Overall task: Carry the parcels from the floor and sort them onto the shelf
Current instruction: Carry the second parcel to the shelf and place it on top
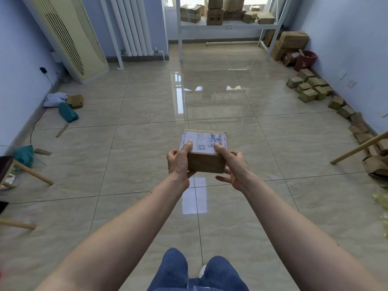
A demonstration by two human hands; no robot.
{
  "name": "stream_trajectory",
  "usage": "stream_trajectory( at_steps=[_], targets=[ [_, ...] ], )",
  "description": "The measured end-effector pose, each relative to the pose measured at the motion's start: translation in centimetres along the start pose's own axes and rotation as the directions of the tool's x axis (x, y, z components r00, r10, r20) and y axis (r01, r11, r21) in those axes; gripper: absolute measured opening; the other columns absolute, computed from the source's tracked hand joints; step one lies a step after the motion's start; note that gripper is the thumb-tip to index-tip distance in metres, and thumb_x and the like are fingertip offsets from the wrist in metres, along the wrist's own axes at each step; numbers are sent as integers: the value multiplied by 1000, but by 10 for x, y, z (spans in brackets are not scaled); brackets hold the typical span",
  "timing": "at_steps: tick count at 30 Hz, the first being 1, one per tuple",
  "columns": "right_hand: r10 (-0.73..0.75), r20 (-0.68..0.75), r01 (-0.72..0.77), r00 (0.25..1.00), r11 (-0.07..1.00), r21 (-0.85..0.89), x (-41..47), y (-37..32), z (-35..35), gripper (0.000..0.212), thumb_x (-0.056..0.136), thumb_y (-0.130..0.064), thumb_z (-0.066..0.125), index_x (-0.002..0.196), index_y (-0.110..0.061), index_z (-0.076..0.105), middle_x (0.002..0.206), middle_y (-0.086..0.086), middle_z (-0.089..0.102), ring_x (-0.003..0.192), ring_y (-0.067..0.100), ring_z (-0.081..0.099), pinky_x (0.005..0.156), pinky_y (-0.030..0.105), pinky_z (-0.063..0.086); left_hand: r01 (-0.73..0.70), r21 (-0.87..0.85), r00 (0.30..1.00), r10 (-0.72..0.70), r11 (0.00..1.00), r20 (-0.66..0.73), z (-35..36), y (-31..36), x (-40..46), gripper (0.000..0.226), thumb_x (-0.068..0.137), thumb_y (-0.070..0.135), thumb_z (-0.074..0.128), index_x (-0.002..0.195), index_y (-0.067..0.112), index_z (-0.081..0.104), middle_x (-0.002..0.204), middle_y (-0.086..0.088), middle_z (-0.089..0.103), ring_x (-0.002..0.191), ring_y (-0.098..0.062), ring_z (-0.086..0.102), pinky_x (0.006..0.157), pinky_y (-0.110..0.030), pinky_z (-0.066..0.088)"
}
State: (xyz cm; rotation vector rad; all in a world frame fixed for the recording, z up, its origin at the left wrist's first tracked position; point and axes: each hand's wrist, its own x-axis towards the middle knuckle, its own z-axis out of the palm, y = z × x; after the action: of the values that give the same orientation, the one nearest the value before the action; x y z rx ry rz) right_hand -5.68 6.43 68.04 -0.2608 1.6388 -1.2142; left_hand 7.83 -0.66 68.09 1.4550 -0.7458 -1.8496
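I hold a small brown cardboard parcel with a white shipping label on top, out in front of me above the tiled floor. My left hand grips its left side with the thumb on the label. My right hand grips its right side, thumb on the label too. The white metal shelf stands at the far end of the room, with several cardboard boxes on its board. A row of small parcels lies on the floor along the right wall.
A cream air-conditioner cabinet and white radiator stand far left. Bagged parcels lie by the left wall. Larger boxes and a red bucket sit far right. Wooden stool legs are at left, a wooden stick at right.
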Motion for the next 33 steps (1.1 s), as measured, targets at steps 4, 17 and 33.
stream_trajectory(
  at_steps=[4, 17, 33],
  targets=[
    [-10, -12, 11, 1000, 998, 56, 3, -1, -1, 85, 62, -50, 81, 129, -10, 49, 123, 16, 63, 109, 32, 66, 70, 45, 63, 19, 66, 999, -21, 998, 34, -1, 2, 0, 69, 79, 47, 72, 133, 20, 41, 117, -11, 60, 101, -22, 60, 84, -46, 53],
    [-29, 18, 29, 999, 1000, 0, 6, -20, -1, 89, 69, -58, 75, 141, -18, 41, 132, 10, 56, 115, 31, 60, 91, 54, 55, 29, 78, 994, -38, 997, 107, -2, 29, 1, 61, 69, 39, 66, 127, 21, 58, 107, -8, 67, 91, -25, 62, 63, -37, 55],
    [-35, -55, 37, 998, 999, 37, 7, -35, 21, 66, 81, -35, 74, 129, -13, 34, 110, 13, 66, 98, 28, 69, 74, 46, 61, 32, 205, 978, -73, 978, 194, 4, 33, 3, 49, 78, 36, 68, 124, 20, 64, 102, -5, 71, 99, -28, 65, 84, -41, 54]
  ],
)
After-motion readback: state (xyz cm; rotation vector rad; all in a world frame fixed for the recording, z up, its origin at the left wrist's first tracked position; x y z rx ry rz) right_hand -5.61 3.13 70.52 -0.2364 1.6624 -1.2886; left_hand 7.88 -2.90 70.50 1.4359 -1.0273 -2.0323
